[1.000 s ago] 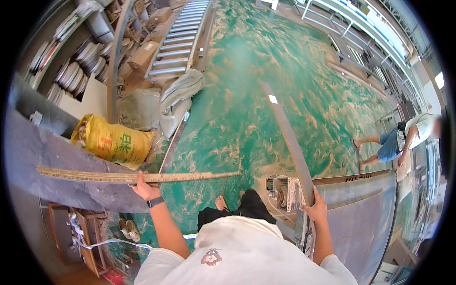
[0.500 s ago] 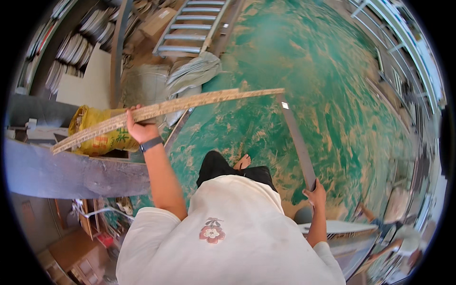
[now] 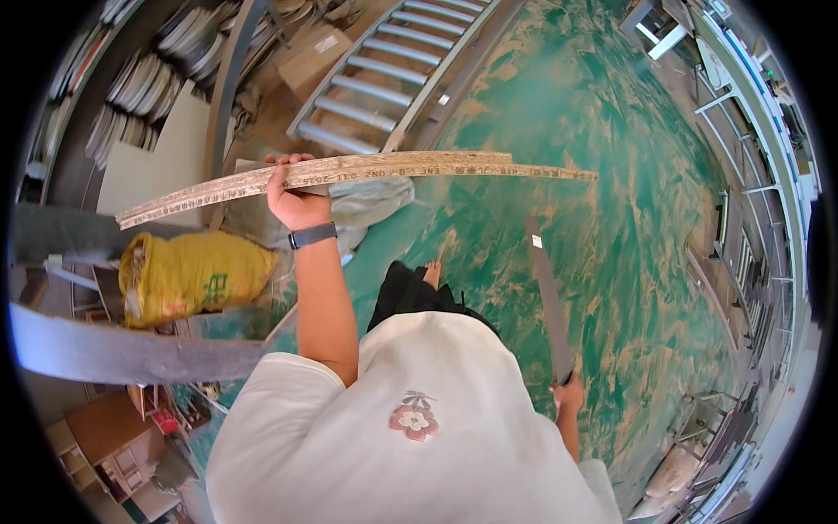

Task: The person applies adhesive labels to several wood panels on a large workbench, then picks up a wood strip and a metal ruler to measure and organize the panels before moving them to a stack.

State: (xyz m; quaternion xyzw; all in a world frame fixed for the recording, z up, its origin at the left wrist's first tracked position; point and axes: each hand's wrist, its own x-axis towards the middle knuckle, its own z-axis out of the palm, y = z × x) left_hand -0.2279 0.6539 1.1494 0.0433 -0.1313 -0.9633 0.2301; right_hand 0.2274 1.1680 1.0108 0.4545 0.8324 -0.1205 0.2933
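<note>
My left hand (image 3: 295, 197) is raised in front of me and grips a long, thin, pale wooden strip (image 3: 367, 171) near its middle; the strip runs level from far left to right. A dark band sits on that wrist. Low at my right side, my right hand (image 3: 569, 393) holds the near end of a narrow dark grey strip (image 3: 546, 288) that points away over the green floor. My white shirt fills the lower middle of the view, and one bare foot shows beyond it.
A yellow sack (image 3: 194, 276) lies on the left beside a grey rail (image 3: 122, 352). A metal ladder-like frame (image 3: 393, 77) lies ahead on the green and tan floor (image 3: 628, 236). Stacked sheets fill shelves at upper left; white racks line the right side.
My left hand has lifted the pale wooden strip from waist height to up in front of me. The dark strip in my right hand has swung lower, and my view has turned.
</note>
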